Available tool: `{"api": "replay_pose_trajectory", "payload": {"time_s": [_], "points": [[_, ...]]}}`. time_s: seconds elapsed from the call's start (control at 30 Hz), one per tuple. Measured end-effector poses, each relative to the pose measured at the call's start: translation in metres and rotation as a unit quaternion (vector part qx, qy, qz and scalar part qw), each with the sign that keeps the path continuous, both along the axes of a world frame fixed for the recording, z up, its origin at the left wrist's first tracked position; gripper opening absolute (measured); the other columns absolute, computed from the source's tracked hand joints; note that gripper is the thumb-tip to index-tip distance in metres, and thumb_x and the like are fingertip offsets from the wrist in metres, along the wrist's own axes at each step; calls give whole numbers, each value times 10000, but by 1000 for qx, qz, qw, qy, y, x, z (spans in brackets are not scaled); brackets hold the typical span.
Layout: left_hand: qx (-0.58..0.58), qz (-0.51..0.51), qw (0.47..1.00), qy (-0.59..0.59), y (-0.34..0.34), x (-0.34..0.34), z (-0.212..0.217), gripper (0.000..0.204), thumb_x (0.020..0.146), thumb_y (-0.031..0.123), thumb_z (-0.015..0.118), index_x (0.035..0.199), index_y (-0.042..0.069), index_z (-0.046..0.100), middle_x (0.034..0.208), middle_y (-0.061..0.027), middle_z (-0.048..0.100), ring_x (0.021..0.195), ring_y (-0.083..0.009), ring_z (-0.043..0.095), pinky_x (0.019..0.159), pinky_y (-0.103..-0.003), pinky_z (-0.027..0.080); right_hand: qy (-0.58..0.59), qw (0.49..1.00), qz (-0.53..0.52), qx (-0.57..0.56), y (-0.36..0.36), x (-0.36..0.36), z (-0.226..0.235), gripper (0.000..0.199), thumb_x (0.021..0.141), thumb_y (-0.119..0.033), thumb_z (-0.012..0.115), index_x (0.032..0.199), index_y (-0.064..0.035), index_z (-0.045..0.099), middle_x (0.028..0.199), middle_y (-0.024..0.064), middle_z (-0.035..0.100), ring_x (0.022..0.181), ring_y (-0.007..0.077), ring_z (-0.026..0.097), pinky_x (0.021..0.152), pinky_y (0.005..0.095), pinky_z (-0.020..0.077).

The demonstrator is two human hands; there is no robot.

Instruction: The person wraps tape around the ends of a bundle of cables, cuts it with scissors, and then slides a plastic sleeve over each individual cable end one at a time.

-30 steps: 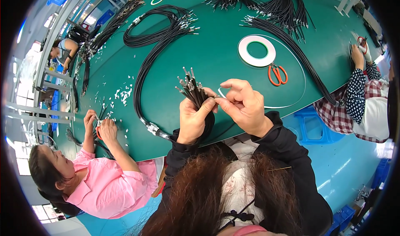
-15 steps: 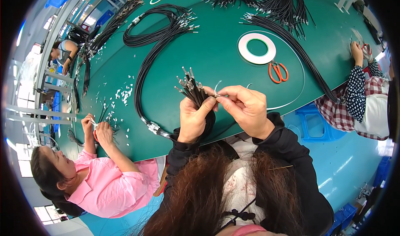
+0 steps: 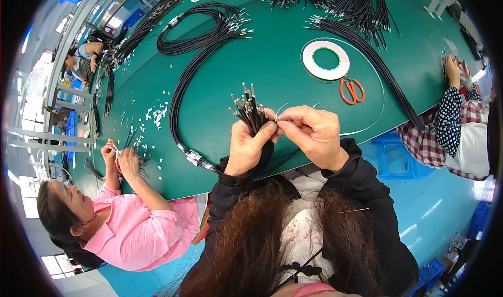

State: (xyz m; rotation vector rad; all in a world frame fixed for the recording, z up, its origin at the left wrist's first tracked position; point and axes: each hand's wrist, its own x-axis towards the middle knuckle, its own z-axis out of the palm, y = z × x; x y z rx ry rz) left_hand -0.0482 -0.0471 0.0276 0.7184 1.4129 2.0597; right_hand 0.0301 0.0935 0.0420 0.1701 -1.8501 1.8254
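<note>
My left hand is closed round a bundle of black cables, whose metal-tipped ends fan upward above the fingers. Close beside it, my right hand pinches a thin pale strip between thumb and forefinger. The fingertips of both hands meet at the strip. What lies between the right fingertips is too small to make out fully. Beyond my right hand lie a white ring-shaped roll of tape and orange-handled scissors on the green table.
A long looped cable bundle lies to the left, near scattered white scraps. More cable bundles lie at the far right. A person in a pink shirt works at my left; another in a checked apron sits at the right by a blue stool.
Both my hands stay together at the bundle, with only slight finger movement. The whole view has shifted a little. The person at the right has moved a hand slightly.
</note>
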Motion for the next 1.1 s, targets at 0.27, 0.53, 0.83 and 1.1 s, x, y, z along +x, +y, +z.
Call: {"api": "replay_pose_trajectory", "payload": {"time_s": [0.27, 0.53, 0.83, 1.1], "points": [[-16, -5, 1000, 4, 2, 2, 0, 102, 894, 72, 555, 953, -11, 569, 789, -47, 591, 674, -94, 525, 606, -223, 426, -33, 998, 7, -56, 0, 3, 2, 100, 833, 74, 586, 933, 65, 589, 773, 102, 646, 699, 135, 643, 610, 225, 519], [-10, 24, 999, 25, 2, 4, -2, 109, 895, 85, 561, 964, 1, 569, 788, -49, 590, 686, -96, 530, 607, -221, 423, -35, 998, -32, -48, -5, 4, 3, 108, 849, 31, 589, 956, 38, 600, 727, 57, 650, 620, 54, 571, 515, 166, 425], [-6, -14, 1000, 9, -1, 0, -2, 117, 895, 91, 561, 979, 9, 567, 782, -55, 592, 679, -99, 531, 600, -223, 421, -20, 999, -28, -23, -4, 3, 3, 106, 856, 20, 581, 958, 28, 606, 713, 43, 645, 575, 37, 523, 491, 167, 399], [2, -51, 999, -3, -1, -4, 0, 120, 901, 109, 558, 970, 11, 568, 733, -52, 591, 619, -90, 514, 557, -216, 404, -25, 998, 8, -65, 0, 3, 6, 90, 857, 18, 579, 942, 26, 608, 693, 45, 641, 573, 37, 522, 480, 171, 384]]}}
